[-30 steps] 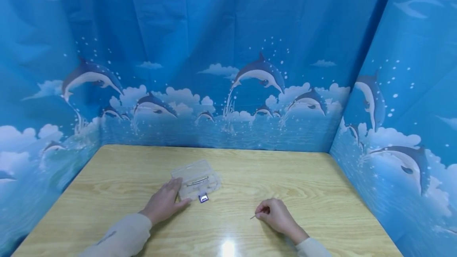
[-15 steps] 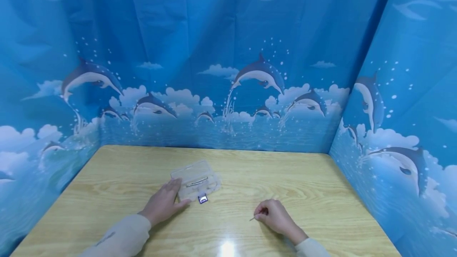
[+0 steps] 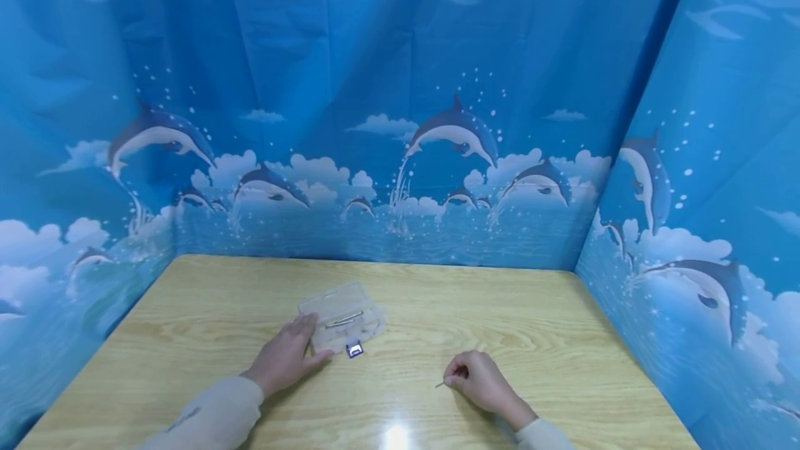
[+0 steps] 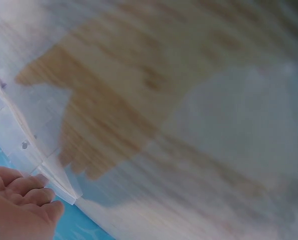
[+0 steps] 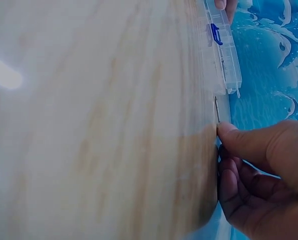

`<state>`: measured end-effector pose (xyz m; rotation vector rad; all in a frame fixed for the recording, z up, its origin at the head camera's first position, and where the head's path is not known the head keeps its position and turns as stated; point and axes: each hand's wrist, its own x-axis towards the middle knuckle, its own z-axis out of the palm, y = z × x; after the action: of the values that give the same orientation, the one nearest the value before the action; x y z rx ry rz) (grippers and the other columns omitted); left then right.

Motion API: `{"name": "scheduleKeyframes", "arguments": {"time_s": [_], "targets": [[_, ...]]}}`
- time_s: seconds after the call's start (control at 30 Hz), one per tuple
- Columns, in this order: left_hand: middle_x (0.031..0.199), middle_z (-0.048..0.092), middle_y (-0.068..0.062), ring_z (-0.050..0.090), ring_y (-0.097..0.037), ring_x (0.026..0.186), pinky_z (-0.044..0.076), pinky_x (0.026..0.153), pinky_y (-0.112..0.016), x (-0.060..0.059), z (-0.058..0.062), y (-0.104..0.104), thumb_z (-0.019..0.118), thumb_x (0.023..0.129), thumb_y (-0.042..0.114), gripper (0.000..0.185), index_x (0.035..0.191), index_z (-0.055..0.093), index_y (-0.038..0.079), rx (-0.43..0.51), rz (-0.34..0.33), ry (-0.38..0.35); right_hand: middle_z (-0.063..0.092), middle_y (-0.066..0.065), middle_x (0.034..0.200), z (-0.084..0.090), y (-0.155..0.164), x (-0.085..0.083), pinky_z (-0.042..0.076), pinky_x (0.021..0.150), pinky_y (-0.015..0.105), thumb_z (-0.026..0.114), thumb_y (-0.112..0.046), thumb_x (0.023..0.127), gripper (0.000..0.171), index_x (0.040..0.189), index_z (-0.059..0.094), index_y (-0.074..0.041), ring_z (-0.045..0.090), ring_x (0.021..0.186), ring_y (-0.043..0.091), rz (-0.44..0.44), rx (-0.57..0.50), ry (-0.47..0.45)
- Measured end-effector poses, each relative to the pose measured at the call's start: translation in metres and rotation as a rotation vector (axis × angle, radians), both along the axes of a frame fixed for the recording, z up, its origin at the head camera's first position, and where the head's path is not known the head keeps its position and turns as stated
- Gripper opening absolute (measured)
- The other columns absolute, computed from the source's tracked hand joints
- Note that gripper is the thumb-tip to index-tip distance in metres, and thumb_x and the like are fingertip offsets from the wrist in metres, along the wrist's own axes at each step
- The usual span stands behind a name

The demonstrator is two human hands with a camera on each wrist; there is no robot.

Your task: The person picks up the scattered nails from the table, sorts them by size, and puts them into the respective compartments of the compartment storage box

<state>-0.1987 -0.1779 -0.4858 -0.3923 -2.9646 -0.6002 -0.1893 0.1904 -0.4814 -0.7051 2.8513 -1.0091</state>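
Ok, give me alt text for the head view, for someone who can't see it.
A person's left hand rests on a clear plastic case on a wooden table, while the right hand pinches a thin metal pin. A small blue-edged card lies by the case, and dolphin-print blue curtains surround the table.

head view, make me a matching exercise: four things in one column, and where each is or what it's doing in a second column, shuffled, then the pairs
Things:
1. left hand
2. right hand
3. clear plastic case
4. small blue-edged card

Places or states:
A. lies on the wooden table at the case's near edge
B. pinches a thin metal pin
C. lies on the table with a metal rod inside
D. rests on the table, fingers against the case

Pairs: 1-D, 2-B, 3-C, 4-A
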Motion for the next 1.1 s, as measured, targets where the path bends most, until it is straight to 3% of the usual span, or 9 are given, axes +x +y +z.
{"name": "scheduleKeyframes", "arguments": {"time_s": [0.33, 0.67, 1.1], "targets": [[0.146, 0.039, -0.024, 0.037, -0.042, 0.135, 0.03, 0.112, -0.054, 0.0, 0.0, 0.0, 0.06, 0.088, 0.055, 0.084, 0.142, 0.038, -0.006, 0.005, 0.002, 0.0, 0.065, -0.008, 0.077, 0.012, -0.028, -0.014, 0.048, 0.06, 0.018, 0.072, -0.015, 0.085, 0.005, 0.08, 0.072, -0.012, 0.054, 0.068, 0.001, -0.013, -0.037, 0.012], [0.146, 0.039, -0.025, 0.037, -0.043, 0.135, 0.03, 0.112, -0.055, 0.001, 0.0, 0.0, 0.061, 0.088, 0.052, 0.084, 0.142, 0.037, -0.007, 0.014, 0.0, -0.006, 0.065, -0.003, 0.076, 0.025, -0.071, -0.036, 0.049, 0.057, 0.018, 0.071, -0.01, 0.086, 0.005, 0.081, 0.072, -0.009, 0.053, 0.065, 0.002, -0.008, -0.084, 0.073], [0.146, 0.039, -0.025, 0.036, -0.042, 0.135, 0.029, 0.113, -0.054, 0.002, 0.002, 0.0, 0.061, 0.088, 0.052, 0.083, 0.142, 0.037, -0.006, 0.015, 0.004, -0.011, 0.066, -0.004, 0.075, 0.03, -0.108, -0.06, 0.049, 0.056, 0.019, 0.069, -0.012, 0.088, 0.006, 0.083, 0.073, -0.009, 0.054, 0.063, 0.004, -0.077, -0.126, 0.042]]}}
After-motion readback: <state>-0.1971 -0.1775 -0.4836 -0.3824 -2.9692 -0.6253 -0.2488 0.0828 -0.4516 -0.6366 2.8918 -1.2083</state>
